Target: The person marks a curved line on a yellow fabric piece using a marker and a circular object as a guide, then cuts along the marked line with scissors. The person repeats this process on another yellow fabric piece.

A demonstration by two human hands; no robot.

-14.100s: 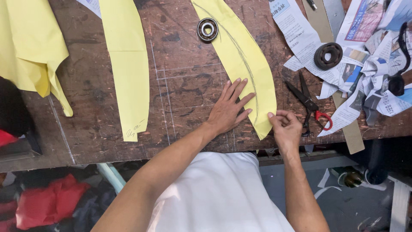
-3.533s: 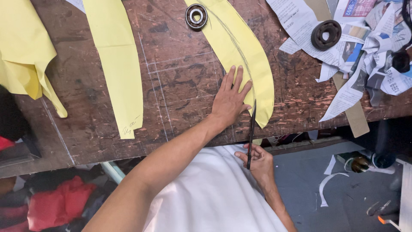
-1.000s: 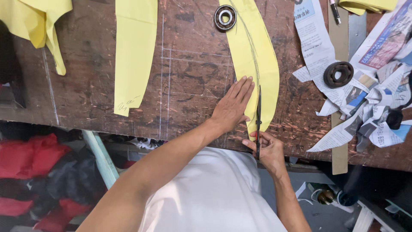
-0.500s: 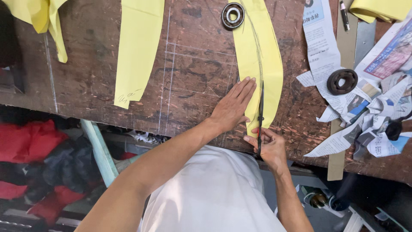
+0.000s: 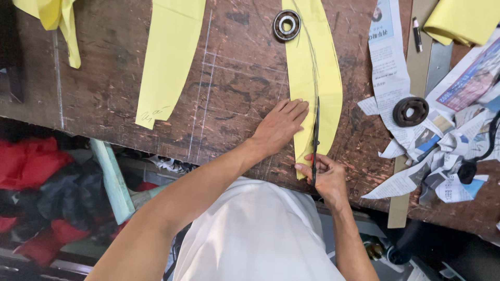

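left hand flat, pinning yellow piece on table | right hand closed on scissors | cut looks partway up; upper length uncut, I'd say

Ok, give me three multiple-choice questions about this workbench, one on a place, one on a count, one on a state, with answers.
1. Where does the left hand lie?
A on the curved yellow fabric piece
B on the newspaper scraps
C off the scratched brown wooden table

2. How many round metal bearing rings show?
A one
B two
C four

3. The right hand is:
A empty
B closed on the black scissors
C flat on the table

Answers: 1 A, palm presses the fabric's edge. 2 B, one on the fabric, one on newspaper. 3 B, fingers wrap the handles.
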